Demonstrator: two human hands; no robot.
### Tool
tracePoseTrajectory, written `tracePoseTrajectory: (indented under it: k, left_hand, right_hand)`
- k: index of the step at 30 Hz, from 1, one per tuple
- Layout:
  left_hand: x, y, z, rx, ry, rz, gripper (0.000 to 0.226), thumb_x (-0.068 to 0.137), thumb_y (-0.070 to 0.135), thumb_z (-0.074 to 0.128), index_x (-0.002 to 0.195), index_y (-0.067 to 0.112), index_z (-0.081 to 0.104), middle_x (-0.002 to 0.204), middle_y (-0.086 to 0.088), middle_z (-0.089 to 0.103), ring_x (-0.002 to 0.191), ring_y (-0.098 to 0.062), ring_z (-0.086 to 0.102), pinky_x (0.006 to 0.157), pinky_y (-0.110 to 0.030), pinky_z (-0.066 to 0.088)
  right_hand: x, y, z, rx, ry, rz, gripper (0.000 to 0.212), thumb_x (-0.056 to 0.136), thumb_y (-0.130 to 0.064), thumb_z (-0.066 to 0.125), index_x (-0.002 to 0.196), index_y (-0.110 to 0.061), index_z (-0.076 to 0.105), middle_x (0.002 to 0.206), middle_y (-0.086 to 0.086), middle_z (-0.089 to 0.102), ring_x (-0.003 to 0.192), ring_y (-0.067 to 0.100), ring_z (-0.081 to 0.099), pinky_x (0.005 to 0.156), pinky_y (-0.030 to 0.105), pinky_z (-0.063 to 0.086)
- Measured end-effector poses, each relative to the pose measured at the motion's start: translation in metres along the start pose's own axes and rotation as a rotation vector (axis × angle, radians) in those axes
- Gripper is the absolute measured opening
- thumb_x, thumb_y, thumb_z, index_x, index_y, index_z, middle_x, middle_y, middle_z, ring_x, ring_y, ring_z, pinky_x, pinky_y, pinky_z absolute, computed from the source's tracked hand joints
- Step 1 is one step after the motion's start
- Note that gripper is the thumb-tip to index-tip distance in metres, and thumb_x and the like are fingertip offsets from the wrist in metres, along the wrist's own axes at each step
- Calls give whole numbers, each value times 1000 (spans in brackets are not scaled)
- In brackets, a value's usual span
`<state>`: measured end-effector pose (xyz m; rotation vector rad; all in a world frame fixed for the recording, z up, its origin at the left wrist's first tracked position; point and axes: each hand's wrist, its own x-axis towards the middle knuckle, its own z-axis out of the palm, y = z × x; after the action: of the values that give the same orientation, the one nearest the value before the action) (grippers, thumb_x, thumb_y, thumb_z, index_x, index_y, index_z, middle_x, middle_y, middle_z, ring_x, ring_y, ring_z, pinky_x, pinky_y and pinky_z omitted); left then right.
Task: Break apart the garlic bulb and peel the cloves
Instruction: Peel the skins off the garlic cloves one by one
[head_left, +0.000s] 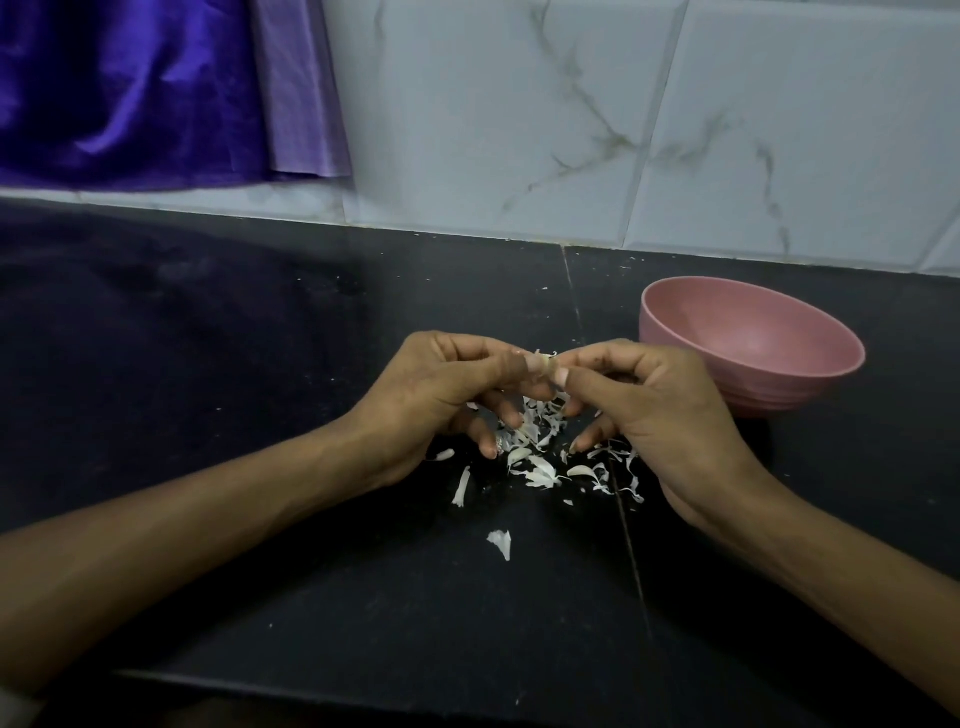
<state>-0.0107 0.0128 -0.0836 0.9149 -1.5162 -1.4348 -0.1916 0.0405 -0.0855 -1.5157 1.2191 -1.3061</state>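
Note:
Both hands meet above the black counter (260, 364). My left hand (441, 395) pinches a small garlic clove (543, 361) between thumb and forefinger. My right hand (654, 405) pinches the same clove from the other side, its thumbnail against the skin. Most of the clove is hidden by the fingertips. Below the hands lies a heap of white garlic skins (540, 462), with one stray piece (501, 543) nearer to me. No whole bulb is in sight.
A pink bowl (826, 384) stands on the counter just right of my right hand; its inside looks bare. A white marbled tile wall (623, 130) rises behind the counter. Purple cloth (130, 93) hangs at the upper left.

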Motion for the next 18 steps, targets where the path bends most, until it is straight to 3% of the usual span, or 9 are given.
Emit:
tracePoseTrajectory:
  k: [5,11,18]
  left_hand:
    - [1,-1,0,-72,-22,-23,24,85,10,66,101,-7,68,90,-17,72,57,-11,58,42,-21,46]
    - [4,0,-1,-263,-72,-129,17,79,12,65,91,2,72,83,-9,72,56,-7,58,43,-18,46]
    - [5,1,-1,-323,-67,-216,20,73,12,64,90,4,71,79,-6,72,52,-5,57,42,-17,46]
  right_hand:
    - [2,-1,0,38,-45,23,9,86,-13,70,91,-9,77,87,11,74,71,9,62,54,27,54]
    - [3,-4,-3,179,-137,73,27,75,-22,69,93,-3,76,91,13,75,78,13,61,57,24,54]
    - [2,-5,-3,252,-178,133,25,76,-20,67,94,-3,75,92,9,76,74,8,60,55,21,53]
